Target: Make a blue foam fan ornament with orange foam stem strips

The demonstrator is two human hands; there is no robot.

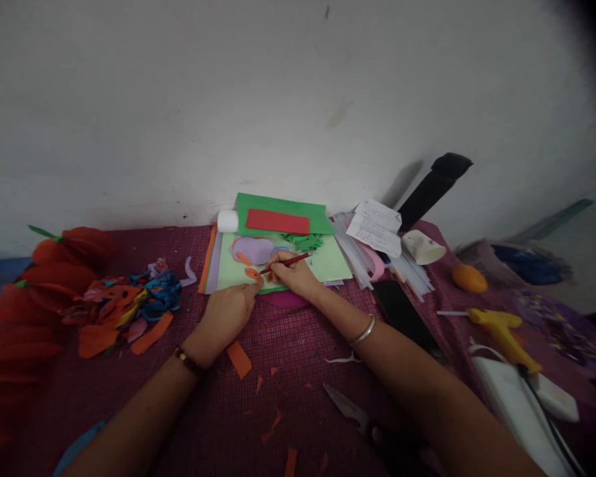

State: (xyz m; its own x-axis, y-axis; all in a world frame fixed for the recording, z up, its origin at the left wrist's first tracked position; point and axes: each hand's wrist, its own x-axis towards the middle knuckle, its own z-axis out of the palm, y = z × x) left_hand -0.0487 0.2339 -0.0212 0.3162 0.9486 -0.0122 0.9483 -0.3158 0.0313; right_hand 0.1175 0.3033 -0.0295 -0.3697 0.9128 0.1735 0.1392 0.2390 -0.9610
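My right hand is closed around a dark red pen, its tip down at a small orange cutout. The fingertips of my left hand are drawn together at the near edge of that cutout, pinning it on the pale green sheets. Just behind lies a lilac rounded cutout with an orange edge showing beneath it. A red strip rests on a green sheet by the wall. My left fingers partly hide the cutout.
Scissors and orange scraps lie nearby. Coloured scraps and orange pumpkin-like decorations fill the left. On the right are a phone, glue sticks, a paper cup, a yellow glue gun and a white power strip.
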